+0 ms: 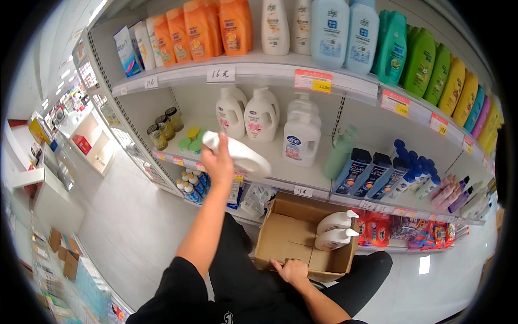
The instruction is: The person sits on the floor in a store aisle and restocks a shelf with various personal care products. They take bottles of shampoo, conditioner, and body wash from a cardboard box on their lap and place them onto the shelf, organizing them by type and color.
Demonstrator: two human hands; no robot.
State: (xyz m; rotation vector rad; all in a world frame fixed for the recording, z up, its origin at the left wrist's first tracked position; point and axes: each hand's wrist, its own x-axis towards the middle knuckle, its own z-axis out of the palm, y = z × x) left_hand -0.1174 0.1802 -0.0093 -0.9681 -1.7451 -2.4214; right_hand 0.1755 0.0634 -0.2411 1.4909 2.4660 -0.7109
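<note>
My left hand (219,162) is closed round the top end of a white plastic bottle with a handle (247,157), held tilted in front of the middle shelf and slightly blurred. My right hand (292,270) grips the near edge of an open cardboard box (283,218) on my lap. Two white pump bottles (334,239) lie side by side at the box's right end. Behind the held bottle, white handled jugs with pink flowers (259,117) stand upright on the shelf. To their right are white pump bottles with a blue label (301,139).
Orange, white, blue and green bottles line the upper shelf (279,62). Jars with dark lids (165,128) and round green tubs (190,142) sit at the middle shelf's left. Dark blue CLEAR bottles (374,170) stand to the right. Bagged goods (374,231) lie on the lowest shelf.
</note>
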